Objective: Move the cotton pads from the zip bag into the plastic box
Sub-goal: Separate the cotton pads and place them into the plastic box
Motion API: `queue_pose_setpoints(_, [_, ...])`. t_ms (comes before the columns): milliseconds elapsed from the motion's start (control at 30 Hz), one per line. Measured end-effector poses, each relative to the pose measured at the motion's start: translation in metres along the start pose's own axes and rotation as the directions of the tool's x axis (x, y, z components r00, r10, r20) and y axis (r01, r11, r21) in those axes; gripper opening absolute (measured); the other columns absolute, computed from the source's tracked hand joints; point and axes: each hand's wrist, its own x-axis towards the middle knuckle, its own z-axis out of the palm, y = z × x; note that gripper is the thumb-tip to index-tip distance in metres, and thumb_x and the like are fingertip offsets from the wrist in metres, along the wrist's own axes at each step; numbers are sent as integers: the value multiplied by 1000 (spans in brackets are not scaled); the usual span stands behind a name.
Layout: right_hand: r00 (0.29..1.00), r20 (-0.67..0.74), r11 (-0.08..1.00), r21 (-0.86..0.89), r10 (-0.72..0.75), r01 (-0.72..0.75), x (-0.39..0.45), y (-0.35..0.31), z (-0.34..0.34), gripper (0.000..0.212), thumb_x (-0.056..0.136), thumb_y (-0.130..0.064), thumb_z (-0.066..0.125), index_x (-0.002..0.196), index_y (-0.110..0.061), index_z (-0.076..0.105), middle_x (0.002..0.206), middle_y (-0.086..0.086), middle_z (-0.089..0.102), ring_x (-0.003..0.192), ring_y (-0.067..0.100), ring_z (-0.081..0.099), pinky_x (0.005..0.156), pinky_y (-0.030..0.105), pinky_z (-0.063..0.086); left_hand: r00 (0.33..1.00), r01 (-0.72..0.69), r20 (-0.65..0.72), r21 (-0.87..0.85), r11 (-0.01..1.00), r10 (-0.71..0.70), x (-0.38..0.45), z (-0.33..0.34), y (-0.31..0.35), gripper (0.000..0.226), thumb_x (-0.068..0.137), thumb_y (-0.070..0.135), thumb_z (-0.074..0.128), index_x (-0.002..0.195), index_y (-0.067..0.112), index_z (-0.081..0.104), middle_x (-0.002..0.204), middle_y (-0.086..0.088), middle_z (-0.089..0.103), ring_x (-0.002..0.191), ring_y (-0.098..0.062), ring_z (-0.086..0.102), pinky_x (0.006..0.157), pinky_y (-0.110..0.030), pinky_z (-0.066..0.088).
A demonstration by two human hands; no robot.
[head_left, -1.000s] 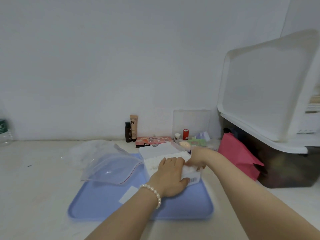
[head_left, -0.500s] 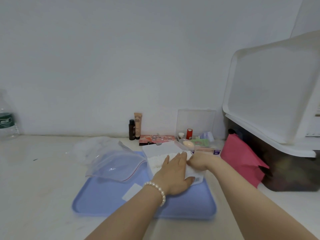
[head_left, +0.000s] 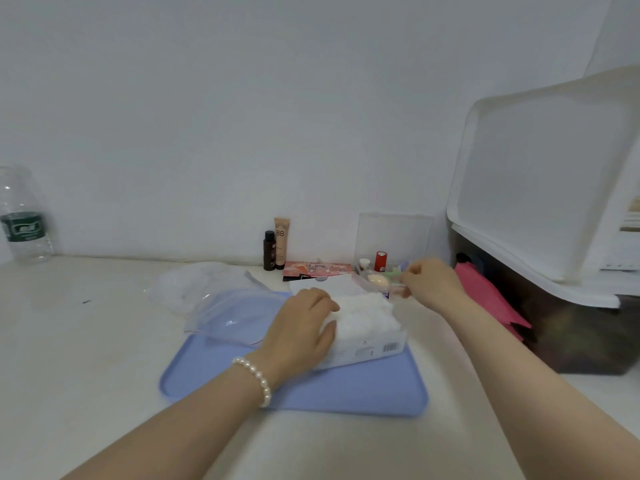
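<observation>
The cotton pads (head_left: 363, 315) sit heaped in the plastic box (head_left: 367, 348), which rests on the blue tray (head_left: 346, 389) at the middle of the desk (head_left: 86, 358); the pile rises a little above the box walls. They look very light, soft and compressible, likely to cling together and shed a stray pad if pinched loosely, so I would take them as a stack from the sides or press them flat from above, not pluck at single ones. The left hand (head_left: 301, 327) lies against the box's nine o'clock side, fingers curled over the near edge of the pile and thumb on the wall, so its grip is holding the box and pads steady. The right hand (head_left: 429, 282) hangs at about one o'clock from the box, fingers loosely bent with thumb and forefinger close; whether they pinch anything I cannot tell. The zip bag (head_left: 239, 318), thin, clear and floppy, lies at nine o'clock from the box, half on the tray, and looks emptied. By count: one plastic box, one zip bag, one tray, two hands; the pads are too merged to number. Further off stand one water bottle (head_left: 24, 223) at ten o'clock and two small cosmetic containers (head_left: 277, 247) at twelve o'clock.
</observation>
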Motion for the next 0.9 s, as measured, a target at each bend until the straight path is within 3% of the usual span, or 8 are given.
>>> queue_pose_setpoints(133, [975,5,964,153,-221,217,-26,-46,17,22,88,-17,53,70,-10,64,75,1,70,63,10,56,56,15,39,997,-25,-67,173,985,37,-28,-41,-21,19,76,16,47,81,10,64,83,-6,60,72,-24,52,60,-35,46])
queue_pose_setpoints(267, [883,151,885,230,-444,405,-58,-92,52,20,87,-16,56,73,-5,66,73,5,67,62,10,53,57,19,40,990,139,-74,406,903,-119,-48,-82,-38,25,68,26,45,64,17,68,106,-12,65,107,-29,46,86,-38,30])
queue_pose_setpoints(367, [830,245,858,271,-500,437,-70,-114,89,18,88,-14,54,87,-8,71,88,5,70,81,15,61,74,26,46,885,314,90,609,728,-457,-60,-100,-49,42,87,38,33,91,27,74,154,-11,25,143,-35,10,110,-51,-1])
queue_pose_setpoints(433, [830,264,865,263,-491,428,-78,-125,111,25,92,-12,48,106,-11,69,107,1,68,100,14,60,84,20,42,774,380,198,615,691,-602,-67,-104,-62,41,99,36,28,123,25,58,159,-2,-3,145,-30,-8,112,-55,-4])
queue_pose_setpoints(533, [829,262,864,251,-494,436,-85,-133,138,35,96,-6,38,125,-8,57,130,5,57,122,17,50,97,16,31,777,499,138,460,735,-614,-70,-111,-76,38,100,22,29,134,13,44,159,-2,10,144,-25,16,112,-47,19])
queue_pose_setpoints(633, [799,262,839,234,-541,492,-84,-147,154,33,92,-2,38,112,-18,58,112,7,58,104,25,53,91,30,40,811,578,-141,336,743,-568,-64,-127,-88,31,96,12,39,119,8,59,141,-7,47,121,-29,50,93,-39,42])
queue_pose_setpoints(700, [801,277,847,165,-531,505,-80,-161,159,30,89,1,38,92,-28,48,96,4,50,91,21,49,75,29,42,791,609,-227,380,696,-569,-59,-140,-96,30,92,8,44,114,12,64,125,-6,58,109,-30,57,83,-36,44])
queue_pose_setpoints(900, [778,455,805,-192,-434,561,-65,-213,170,26,88,2,48,113,-4,56,100,10,60,98,27,58,67,28,37,758,600,-140,534,596,-637,-50,-153,-104,39,85,2,45,116,15,63,112,-7,49,93,-31,57,69,-33,41])
